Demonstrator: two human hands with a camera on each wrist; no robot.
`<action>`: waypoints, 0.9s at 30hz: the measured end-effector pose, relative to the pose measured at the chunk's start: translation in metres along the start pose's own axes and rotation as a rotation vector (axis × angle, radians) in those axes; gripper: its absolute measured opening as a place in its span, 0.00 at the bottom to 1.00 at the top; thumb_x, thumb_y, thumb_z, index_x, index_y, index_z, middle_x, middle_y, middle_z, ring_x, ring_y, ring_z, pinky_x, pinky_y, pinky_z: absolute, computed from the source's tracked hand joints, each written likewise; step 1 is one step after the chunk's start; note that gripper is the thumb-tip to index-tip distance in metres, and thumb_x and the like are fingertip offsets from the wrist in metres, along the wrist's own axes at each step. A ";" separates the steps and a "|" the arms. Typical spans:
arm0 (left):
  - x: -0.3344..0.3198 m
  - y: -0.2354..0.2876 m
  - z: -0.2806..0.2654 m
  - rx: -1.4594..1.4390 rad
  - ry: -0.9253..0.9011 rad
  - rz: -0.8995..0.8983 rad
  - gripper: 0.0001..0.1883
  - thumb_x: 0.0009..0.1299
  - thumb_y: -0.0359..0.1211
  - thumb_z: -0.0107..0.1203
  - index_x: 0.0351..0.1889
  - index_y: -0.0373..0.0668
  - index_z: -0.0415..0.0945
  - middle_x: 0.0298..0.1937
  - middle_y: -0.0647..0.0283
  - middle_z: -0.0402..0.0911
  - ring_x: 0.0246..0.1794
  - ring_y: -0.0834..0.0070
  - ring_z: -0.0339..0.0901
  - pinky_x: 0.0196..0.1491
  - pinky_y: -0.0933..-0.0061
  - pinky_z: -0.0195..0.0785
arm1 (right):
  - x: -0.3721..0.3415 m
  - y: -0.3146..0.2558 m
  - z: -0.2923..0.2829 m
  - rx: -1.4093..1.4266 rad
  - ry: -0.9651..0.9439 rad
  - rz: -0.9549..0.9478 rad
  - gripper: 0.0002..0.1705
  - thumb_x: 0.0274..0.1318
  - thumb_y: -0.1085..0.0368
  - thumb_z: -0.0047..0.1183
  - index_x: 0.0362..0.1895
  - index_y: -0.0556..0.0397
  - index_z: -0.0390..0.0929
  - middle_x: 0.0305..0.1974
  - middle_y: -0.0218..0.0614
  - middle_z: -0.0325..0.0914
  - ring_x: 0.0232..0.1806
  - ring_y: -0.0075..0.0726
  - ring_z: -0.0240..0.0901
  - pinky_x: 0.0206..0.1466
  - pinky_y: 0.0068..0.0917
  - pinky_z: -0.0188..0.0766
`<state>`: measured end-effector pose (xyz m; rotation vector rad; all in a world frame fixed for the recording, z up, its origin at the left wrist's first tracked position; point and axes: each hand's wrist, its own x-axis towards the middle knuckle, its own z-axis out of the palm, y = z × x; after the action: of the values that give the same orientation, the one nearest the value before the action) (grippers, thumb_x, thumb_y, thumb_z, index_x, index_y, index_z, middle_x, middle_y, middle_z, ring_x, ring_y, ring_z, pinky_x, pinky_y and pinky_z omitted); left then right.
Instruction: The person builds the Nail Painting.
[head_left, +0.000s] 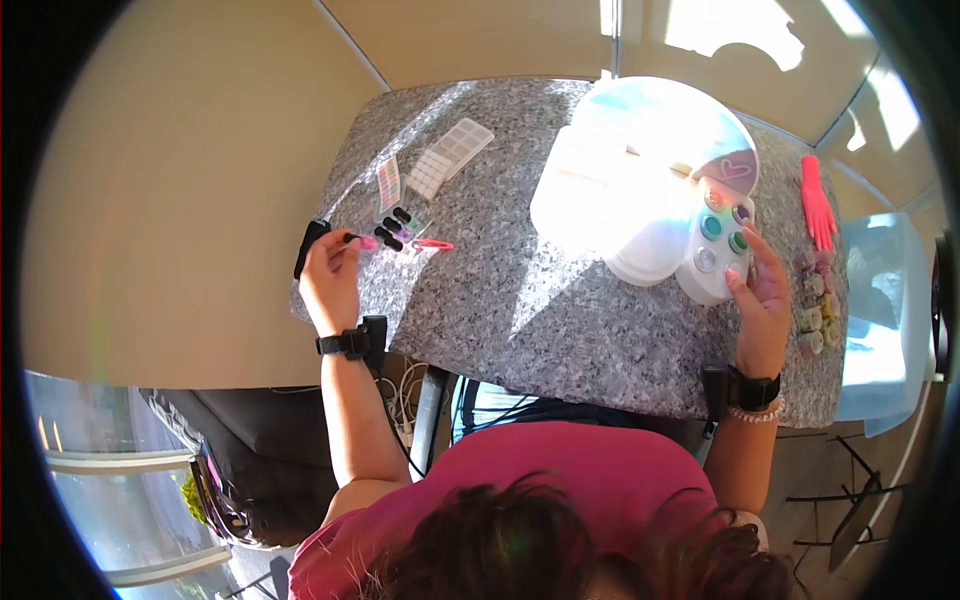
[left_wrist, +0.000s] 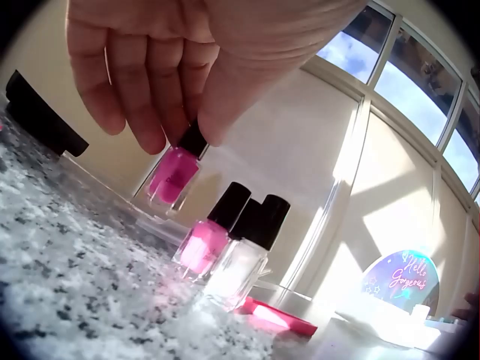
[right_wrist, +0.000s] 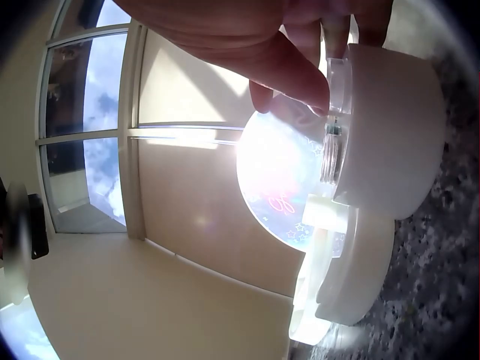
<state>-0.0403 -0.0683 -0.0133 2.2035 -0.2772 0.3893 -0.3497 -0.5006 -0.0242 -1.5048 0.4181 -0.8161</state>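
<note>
My left hand (head_left: 332, 280) pinches the black cap of a bright pink nail polish bottle (left_wrist: 174, 177) between thumb and finger, at the table's left side. Beside it in the left wrist view stand a lighter pink bottle (left_wrist: 202, 246) and a clear-looking bottle (left_wrist: 237, 271), both black-capped. A red-pink clip-like item (left_wrist: 279, 318) lies next to them. On the right, my right hand (head_left: 765, 300) rests its fingers on a white holder (head_left: 708, 285) with several round coloured pots. In the right wrist view the thumb touches near the holder's (right_wrist: 394, 127) top; what lies under the fingertips is partly hidden.
A white unit with a round iridescent panel (head_left: 690, 110) stands behind the holder. Clear trays (head_left: 460, 145) and a coloured sheet (head_left: 388, 184) lie at the back left. A pink hand-shaped item (head_left: 817, 205), small jars (head_left: 811, 320) and a blue bin (head_left: 882, 330) are at the right.
</note>
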 end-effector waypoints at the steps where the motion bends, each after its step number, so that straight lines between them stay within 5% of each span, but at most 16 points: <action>1: -0.001 0.015 -0.003 -0.057 0.072 0.019 0.13 0.78 0.28 0.64 0.57 0.31 0.83 0.48 0.58 0.91 0.49 0.77 0.87 0.56 0.74 0.79 | 0.000 0.000 0.000 -0.004 0.016 0.002 0.32 0.66 0.81 0.55 0.74 0.56 0.75 0.77 0.45 0.71 0.80 0.41 0.65 0.83 0.39 0.58; 5: -0.012 0.090 0.005 -0.317 0.180 0.137 0.11 0.81 0.24 0.60 0.58 0.33 0.81 0.55 0.57 0.89 0.52 0.74 0.86 0.60 0.73 0.77 | 0.001 -0.002 -0.002 -0.092 -0.075 0.015 0.29 0.69 0.81 0.49 0.73 0.56 0.77 0.76 0.42 0.73 0.85 0.42 0.56 0.86 0.39 0.49; 7: -0.023 0.128 0.021 -0.456 -0.045 0.273 0.11 0.81 0.22 0.59 0.59 0.34 0.81 0.55 0.57 0.89 0.56 0.73 0.85 0.62 0.71 0.76 | 0.002 -0.003 -0.003 -0.162 -0.113 0.011 0.29 0.70 0.81 0.46 0.73 0.56 0.77 0.76 0.40 0.74 0.88 0.43 0.52 0.87 0.39 0.46; 8: -0.024 0.136 0.038 -0.481 -0.088 0.301 0.10 0.77 0.26 0.67 0.54 0.38 0.85 0.51 0.61 0.91 0.50 0.76 0.87 0.57 0.69 0.79 | 0.002 -0.005 -0.002 -0.191 -0.121 0.010 0.29 0.70 0.81 0.46 0.72 0.55 0.78 0.76 0.40 0.74 0.89 0.43 0.48 0.87 0.39 0.44; 10: -0.038 0.162 0.060 -0.387 -0.242 0.231 0.12 0.73 0.28 0.71 0.53 0.40 0.87 0.50 0.62 0.93 0.50 0.73 0.89 0.58 0.69 0.79 | 0.001 -0.005 -0.002 -0.217 -0.121 0.007 0.29 0.70 0.81 0.45 0.72 0.54 0.79 0.75 0.39 0.75 0.90 0.43 0.44 0.88 0.39 0.41; 11: -0.036 0.163 0.072 -0.275 -0.243 0.493 0.12 0.71 0.28 0.72 0.51 0.40 0.87 0.50 0.61 0.93 0.51 0.68 0.90 0.57 0.67 0.79 | 0.002 -0.004 -0.002 -0.214 -0.124 0.013 0.30 0.69 0.82 0.45 0.72 0.53 0.79 0.75 0.38 0.75 0.91 0.44 0.43 0.88 0.39 0.41; 14: -0.034 0.167 0.098 -0.147 -0.362 0.588 0.11 0.72 0.27 0.70 0.52 0.40 0.88 0.48 0.60 0.93 0.53 0.67 0.89 0.62 0.64 0.77 | 0.002 -0.006 -0.002 -0.216 -0.118 0.010 0.30 0.69 0.82 0.44 0.71 0.52 0.80 0.75 0.38 0.76 0.91 0.45 0.42 0.88 0.40 0.41; 24: -0.031 0.146 0.130 -0.012 -0.349 0.620 0.13 0.70 0.33 0.71 0.51 0.45 0.89 0.47 0.61 0.93 0.50 0.62 0.87 0.61 0.60 0.72 | 0.001 -0.001 -0.003 -0.244 -0.108 -0.017 0.28 0.68 0.81 0.45 0.69 0.53 0.80 0.73 0.38 0.78 0.91 0.50 0.41 0.89 0.44 0.38; 26: -0.034 0.145 0.131 0.068 -0.329 0.589 0.13 0.73 0.40 0.69 0.53 0.51 0.88 0.49 0.64 0.92 0.56 0.64 0.85 0.73 0.51 0.56 | 0.000 -0.002 -0.002 -0.246 -0.108 -0.015 0.28 0.68 0.81 0.45 0.69 0.53 0.80 0.73 0.38 0.78 0.91 0.50 0.41 0.89 0.45 0.38; 27: -0.035 0.145 0.132 0.068 -0.329 0.587 0.13 0.73 0.40 0.69 0.53 0.51 0.88 0.49 0.64 0.92 0.56 0.64 0.85 0.73 0.51 0.56 | 0.000 -0.003 -0.002 -0.248 -0.108 -0.013 0.28 0.68 0.81 0.45 0.68 0.53 0.80 0.73 0.38 0.78 0.91 0.51 0.41 0.89 0.45 0.38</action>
<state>-0.0967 -0.2587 0.0020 2.2168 -1.1157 0.3480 -0.3513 -0.5013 -0.0214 -1.7748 0.4409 -0.7084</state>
